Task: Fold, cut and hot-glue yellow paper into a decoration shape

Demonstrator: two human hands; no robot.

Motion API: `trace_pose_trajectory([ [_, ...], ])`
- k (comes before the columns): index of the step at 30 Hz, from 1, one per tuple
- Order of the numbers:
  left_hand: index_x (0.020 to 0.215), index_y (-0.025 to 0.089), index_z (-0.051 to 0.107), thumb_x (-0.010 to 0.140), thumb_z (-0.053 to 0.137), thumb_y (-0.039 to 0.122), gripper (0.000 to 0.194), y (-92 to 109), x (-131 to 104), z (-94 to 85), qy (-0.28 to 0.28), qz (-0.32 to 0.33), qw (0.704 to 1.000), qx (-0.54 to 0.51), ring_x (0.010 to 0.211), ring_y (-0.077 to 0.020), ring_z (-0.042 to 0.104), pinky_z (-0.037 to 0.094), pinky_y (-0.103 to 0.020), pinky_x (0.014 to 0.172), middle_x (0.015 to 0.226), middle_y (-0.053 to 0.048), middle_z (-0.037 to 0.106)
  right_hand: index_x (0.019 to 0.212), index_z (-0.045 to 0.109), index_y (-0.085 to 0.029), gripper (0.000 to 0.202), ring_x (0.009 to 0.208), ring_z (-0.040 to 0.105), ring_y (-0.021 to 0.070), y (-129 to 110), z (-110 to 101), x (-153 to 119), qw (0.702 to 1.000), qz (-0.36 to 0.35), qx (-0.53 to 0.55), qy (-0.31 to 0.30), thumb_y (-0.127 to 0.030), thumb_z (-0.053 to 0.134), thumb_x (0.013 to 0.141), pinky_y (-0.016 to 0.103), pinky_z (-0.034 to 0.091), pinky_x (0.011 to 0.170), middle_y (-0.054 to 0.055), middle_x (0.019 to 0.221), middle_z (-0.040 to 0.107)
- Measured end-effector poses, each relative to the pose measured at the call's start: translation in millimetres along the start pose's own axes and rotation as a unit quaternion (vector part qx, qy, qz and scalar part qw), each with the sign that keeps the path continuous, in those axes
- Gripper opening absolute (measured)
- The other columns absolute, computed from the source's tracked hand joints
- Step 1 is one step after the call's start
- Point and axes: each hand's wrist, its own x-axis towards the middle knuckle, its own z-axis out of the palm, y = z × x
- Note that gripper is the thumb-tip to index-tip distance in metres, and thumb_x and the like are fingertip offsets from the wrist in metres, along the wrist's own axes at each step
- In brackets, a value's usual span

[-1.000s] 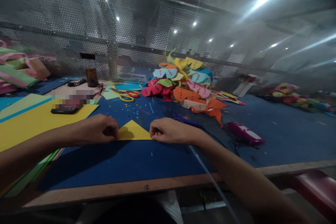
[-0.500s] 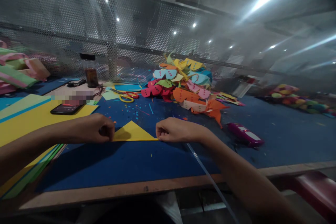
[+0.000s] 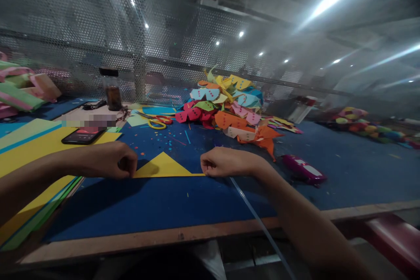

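Note:
A sheet of yellow paper, folded so that a triangle points away from me, lies on the blue table mat. Its straight folded edge faces me. My left hand is closed with its fingertips on the left end of that edge. On the right end, a narrow strip of the paper runs into the curled fingers of my right hand, which is closed too. The tips of both hands' fingers are partly hidden by the knuckles.
Scissors and paper scraps lie behind the paper. Beyond them rises a pile of colourful folded paper shapes. A phone rests on yellow sheets at left, near a bottle. A purple stapler-like object sits right.
My hands have slid apart along the folded edge, the left one leftward and the right one rightward. More of the paper's edge shows between them.

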Motion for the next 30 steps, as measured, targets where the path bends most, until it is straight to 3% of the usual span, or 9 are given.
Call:
trace_pose_trajectory([
  [6,0.080,0.017,0.079,0.074,0.047,0.006,0.035,9.9,-9.8,-5.2,0.018,-0.041,0.999,0.017,0.062,-0.0078,0.060,0.038,-0.012,0.056,0.066,0.009,0.068,0.088,0.074,-0.015,0.017,0.068,0.057,0.0135,-3.9,-3.2,-2.9,1.000,0.002,-0.023,-0.013,-0.007,0.060,0.085,0.025,0.031,0.059,0.003,0.082,0.071],
  [13,0.079,0.016,0.080,0.073,0.056,0.013,0.025,12.3,-8.7,-12.2,-0.027,-0.097,0.995,0.020,0.063,-0.0122,0.061,0.038,-0.016,0.056,0.069,0.002,0.071,0.092,0.074,-0.015,0.017,0.069,0.056,0.0132,-3.8,-5.8,-4.8,0.999,0.003,-0.044,-0.029,-0.009,0.059,0.086,0.024,0.031,0.059,0.002,0.083,0.071],
  [23,0.076,0.018,0.077,0.073,0.060,0.014,0.017,21.4,-11.5,-13.4,0.007,-0.087,0.996,0.025,0.062,-0.0139,0.059,0.033,-0.020,0.058,0.068,0.002,0.069,0.087,0.073,-0.015,0.016,0.068,0.054,0.0136,-4.6,-4.7,-4.0,0.999,0.006,-0.039,-0.021,-0.006,0.059,0.084,0.025,0.030,0.059,0.003,0.081,0.070],
  [27,0.076,0.019,0.074,0.078,0.073,0.026,0.007,17.5,-8.5,-8.7,0.008,-0.081,0.997,0.011,0.061,-0.0150,0.058,0.032,-0.022,0.055,0.066,0.002,0.069,0.086,0.073,-0.016,0.017,0.067,0.054,0.0137,-4.9,-2.7,-4.0,0.999,0.004,-0.045,-0.008,-0.006,0.059,0.083,0.026,0.030,0.059,0.003,0.080,0.071],
  [30,0.075,0.019,0.074,0.079,0.073,0.023,0.005,11.4,-6.3,-4.3,0.020,-0.069,0.997,-0.008,0.060,-0.0145,0.057,0.031,-0.022,0.055,0.064,0.002,0.067,0.087,0.074,-0.016,0.018,0.069,0.057,0.0145,-3.3,-2.0,-6.3,0.999,0.003,-0.054,0.000,-0.007,0.058,0.085,0.026,0.029,0.060,0.003,0.083,0.073],
])
